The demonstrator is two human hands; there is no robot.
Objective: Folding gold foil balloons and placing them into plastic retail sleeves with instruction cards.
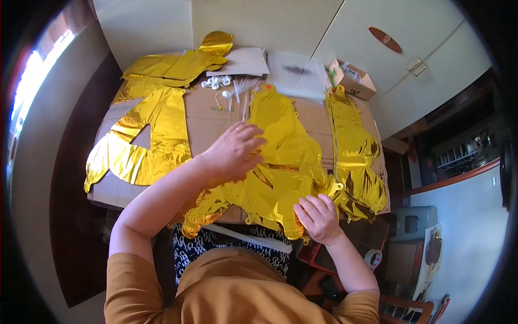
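A flat gold foil balloon (pixel 283 129) lies in front of me on a cardboard-covered surface, its lower part creased and reaching the near edge. My left hand (pixel 234 150) rests at its left side, fingers spread over the foil, with a ring on one finger. On the lower right part of the same foil lies my right hand (pixel 319 218), fingers stretched out. To the left, a gold foil balloon shaped like a four (pixel 167 119) lies flat. Another crinkled gold foil balloon (pixel 353 151) is at the right, near my right hand.
Folded gold foil (pixel 167 67) lies at the back left. White ribbon rolls (pixel 217 81) and clear thin strips (pixel 240 89) sit beside pale card sheets (pixel 240 63). A small open box (pixel 352 78) stands back right against white cabinets (pixel 270 24). Tape (pixel 372 258) is lower right.
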